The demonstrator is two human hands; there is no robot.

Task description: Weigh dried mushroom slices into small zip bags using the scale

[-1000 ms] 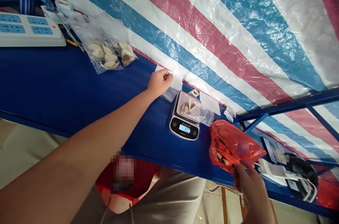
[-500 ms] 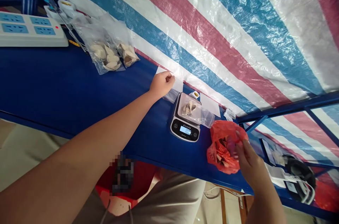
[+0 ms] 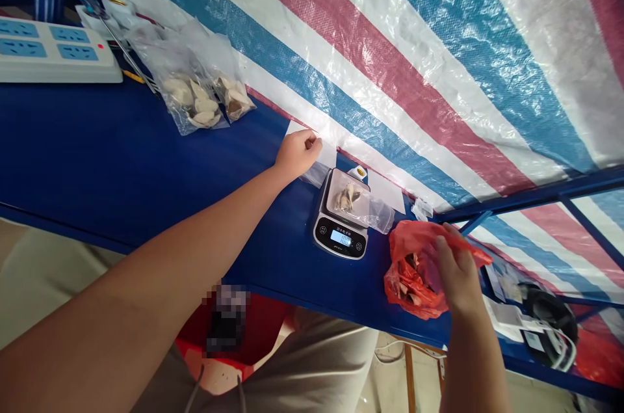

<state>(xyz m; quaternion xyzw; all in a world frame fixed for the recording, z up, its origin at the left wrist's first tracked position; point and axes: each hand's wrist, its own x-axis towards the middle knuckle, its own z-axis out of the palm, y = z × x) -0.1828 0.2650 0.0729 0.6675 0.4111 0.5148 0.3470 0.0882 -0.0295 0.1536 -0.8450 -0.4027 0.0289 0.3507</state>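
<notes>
Blue tabletop (image 3: 88, 159) slants across the frame, its near edge just above my lap. Nearest, at the bottom left of centre, a red container (image 3: 266, 328) sits at my lap, its contents blurred out.

At the lower right, my right hand (image 3: 458, 270) grips the rim of a red plastic bag (image 3: 414, 231), fingers closed on the film. Held this way, the mouth gapes, seemingly so that the brownish pieces inside show.

Just left of that bag, right of centre, stands a kitchen scale (image 3: 322, 244), its display facing me, probably for easy reading; the digits are too small to trust. On its pan lies a clear bag (image 3: 380, 214) of pale pieces, its slack end hanging past the right side, perhaps because it outreaches the pan.

Beyond, near the middle, my left hand (image 3: 298, 151) is loosely curled over white paper (image 3: 329, 156); I cannot tell whether it pinches anything.

Farther, at upper left, two filled bags (image 3: 195, 104) lie beside a power strip (image 3: 102, 68), and a striped sheet (image 3: 341, 29) backs everything.
</notes>
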